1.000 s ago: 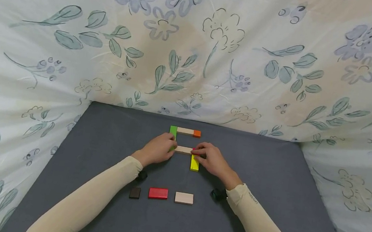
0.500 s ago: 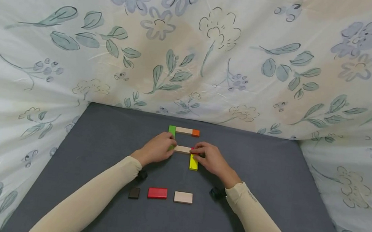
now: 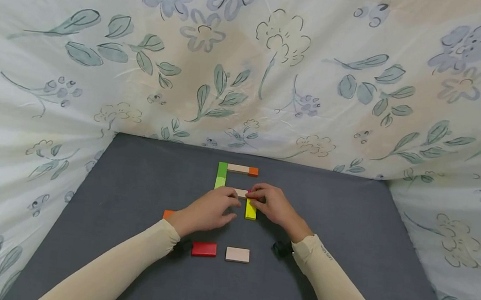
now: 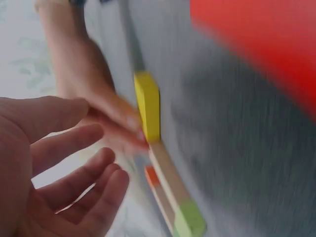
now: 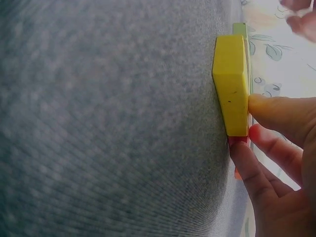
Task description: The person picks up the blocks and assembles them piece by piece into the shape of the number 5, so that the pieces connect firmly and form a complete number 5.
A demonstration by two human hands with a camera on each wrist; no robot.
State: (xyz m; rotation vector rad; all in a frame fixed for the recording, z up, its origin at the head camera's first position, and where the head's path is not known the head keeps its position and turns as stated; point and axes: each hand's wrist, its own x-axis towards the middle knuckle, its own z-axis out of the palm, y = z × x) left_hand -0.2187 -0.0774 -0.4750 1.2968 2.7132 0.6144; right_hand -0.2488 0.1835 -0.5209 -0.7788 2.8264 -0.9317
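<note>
Wooden blocks form an S-like line: an orange block (image 3: pixel 253 171), a pale block (image 3: pixel 238 168), a green block (image 3: pixel 222 169), a light green block (image 3: pixel 220 182), a second pale block (image 3: pixel 241 193), a small red block and a yellow block (image 3: pixel 251 210). My right hand (image 3: pixel 275 206) pinches the small red block (image 5: pixel 238 139), mostly covered by its fingers. Its thumb touches the yellow block in the right wrist view. My left hand (image 3: pixel 211 209) holds nothing, fingers loosely bent, beside the second pale block, and hides part of the line.
Closer to me lie a larger red block (image 3: pixel 204 249) and a broad pale block (image 3: pixel 237 255) on the grey cloth (image 3: pixel 328 204). Another orange block (image 3: pixel 168 214) shows behind my left wrist. A flowered curtain (image 3: pixel 246 96) rises along the back and sides.
My left hand has let go at the light green block and moved right and nearer me. Its wrist now hides the dark block. An orange block shows beside it. The right hand stays.
</note>
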